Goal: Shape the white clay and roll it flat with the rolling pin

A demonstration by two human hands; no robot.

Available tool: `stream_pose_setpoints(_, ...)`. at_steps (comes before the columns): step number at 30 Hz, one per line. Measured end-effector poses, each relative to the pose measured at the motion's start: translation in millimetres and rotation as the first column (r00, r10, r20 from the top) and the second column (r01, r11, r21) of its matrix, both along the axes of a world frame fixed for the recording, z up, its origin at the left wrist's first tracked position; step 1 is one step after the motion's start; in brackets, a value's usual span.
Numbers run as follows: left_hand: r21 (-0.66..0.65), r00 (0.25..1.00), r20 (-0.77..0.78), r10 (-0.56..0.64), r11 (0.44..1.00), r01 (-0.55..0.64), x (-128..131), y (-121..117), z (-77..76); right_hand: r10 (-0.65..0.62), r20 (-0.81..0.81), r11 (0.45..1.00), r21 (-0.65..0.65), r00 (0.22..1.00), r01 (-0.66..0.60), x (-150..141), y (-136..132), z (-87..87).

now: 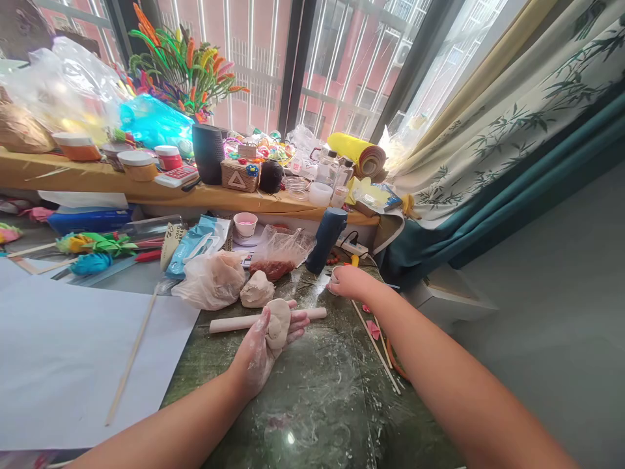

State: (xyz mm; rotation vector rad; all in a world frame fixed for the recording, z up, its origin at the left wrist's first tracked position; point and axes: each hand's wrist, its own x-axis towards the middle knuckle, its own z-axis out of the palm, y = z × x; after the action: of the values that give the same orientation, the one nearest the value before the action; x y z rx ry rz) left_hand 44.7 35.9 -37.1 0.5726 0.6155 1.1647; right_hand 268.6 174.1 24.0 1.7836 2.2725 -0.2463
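Observation:
My left hand [263, 345], dusted with flour, lies palm up over the green marble table [317, 404] and cups a flattened piece of pale dough [278, 322]. Just beyond it lies a wooden rolling pin [234, 322], and a second lump of dough [256, 290] sits behind that. My right hand [349, 283] reaches to the far right, its fingers curled round a small white cup [334, 279] next to a dark blue bottle [326, 240].
A plastic bag with more dough [212, 280] and a bag of red filling [278, 257] sit behind the pin. A white paper sheet [73, 365] with a thin stick [131, 355] covers the left. Skewers [375, 345] lie at the right. A cluttered wooden shelf [97, 179] runs behind.

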Motion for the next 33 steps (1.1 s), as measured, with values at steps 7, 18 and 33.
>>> stream_pose_setpoints(7,-0.030,0.999,0.002,0.035,0.999,-0.035,-2.6,1.7,2.2,0.048,-0.141,0.948,0.318,0.989,0.000,2.2,-30.6,20.3)
stream_pose_setpoints(18,-0.055,0.996,-0.021,0.089,0.994,-0.090,-3.1,8.6,-4.2,0.402,-0.510,0.905,0.099,0.760,-0.413,-35.9,-203.7,-71.4)
stream_pose_setpoints(33,-0.005,0.984,-0.045,0.170,0.985,-0.171,2.4,8.5,-4.2,0.205,-0.428,0.970,-0.028,0.880,-0.240,-32.6,-208.2,-65.2)
